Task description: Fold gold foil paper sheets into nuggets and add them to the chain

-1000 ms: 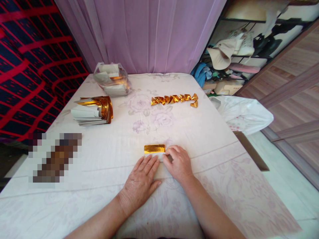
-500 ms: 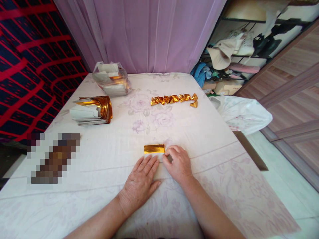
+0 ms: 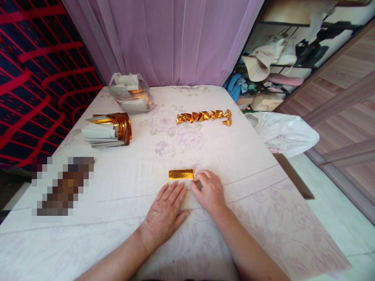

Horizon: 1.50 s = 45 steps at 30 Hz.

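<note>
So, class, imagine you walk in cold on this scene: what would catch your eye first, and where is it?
Probably the shiny gold foil paper near the front of the table, with the left hand flat beside it and the right hand pinching its right end. Next, the row of folded gold pieces farther back, and the stack of gold and white sheets at the left.

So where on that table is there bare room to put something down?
Bare cloth lies between the gold foil stack and the row of folded gold pieces, and right of the right hand. It is crowded around the gold sheet under both hands, left hand included.
</note>
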### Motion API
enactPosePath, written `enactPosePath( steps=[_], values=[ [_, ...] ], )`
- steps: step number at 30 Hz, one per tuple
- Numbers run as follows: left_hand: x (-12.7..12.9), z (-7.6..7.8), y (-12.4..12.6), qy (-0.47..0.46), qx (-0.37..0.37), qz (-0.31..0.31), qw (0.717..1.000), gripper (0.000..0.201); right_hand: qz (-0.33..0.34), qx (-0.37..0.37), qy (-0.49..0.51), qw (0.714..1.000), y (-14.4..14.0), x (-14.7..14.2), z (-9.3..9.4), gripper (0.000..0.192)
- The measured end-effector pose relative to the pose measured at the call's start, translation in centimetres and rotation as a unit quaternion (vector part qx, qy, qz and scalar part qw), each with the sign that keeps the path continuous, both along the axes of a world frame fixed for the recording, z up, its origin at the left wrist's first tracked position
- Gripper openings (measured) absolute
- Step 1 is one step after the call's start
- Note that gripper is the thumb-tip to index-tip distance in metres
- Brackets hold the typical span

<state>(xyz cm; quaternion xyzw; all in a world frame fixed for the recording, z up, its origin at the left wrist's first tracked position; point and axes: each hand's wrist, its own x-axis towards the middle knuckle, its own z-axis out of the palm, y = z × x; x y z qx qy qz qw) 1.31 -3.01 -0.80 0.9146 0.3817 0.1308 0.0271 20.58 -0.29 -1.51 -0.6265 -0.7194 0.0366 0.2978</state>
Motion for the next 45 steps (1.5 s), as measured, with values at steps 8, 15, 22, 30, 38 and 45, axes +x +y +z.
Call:
enactPosePath(
  steps=[8, 15, 22, 30, 38, 45],
  values=[
    [0.0, -0.12, 0.03, -0.005, -0.001, 0.0, 1.0, 0.055, -0.006, 0.0, 0.0, 1.0, -0.03, 0.0, -0.08, 0.008],
    [0.01, 0.08, 0.07, 0.006, 0.004, -0.003, 1.0, 0.055, 0.021, 0.004, 0.01, 1.0, -0.1, 0.15, 0.13, 0.006],
    [0.05, 0.26, 0.08, 0.016, 0.013, -0.005, 1.0, 0.054, 0.026, 0.001, 0.016, 1.0, -0.1, 0.17, 0.21, 0.008],
    [0.01, 0.19, 0.15, 0.01, -0.003, -0.004, 1.0, 0.056, 0.029, -0.003, 0.003, 1.0, -0.2, 0.08, 0.39, 0.003],
    [0.06, 0.27, 0.2, 0.015, 0.002, -0.007, 1.0, 0.057, 0.019, -0.026, -0.015, 0.999, -0.44, -0.19, 0.85, 0.013],
    [0.0, 0.19, 0.22, 0.015, -0.001, -0.003, 1.0, 0.055, 0.056, -0.067, 0.008, 0.996, -0.18, 0.65, 0.84, 0.016]
  ],
)
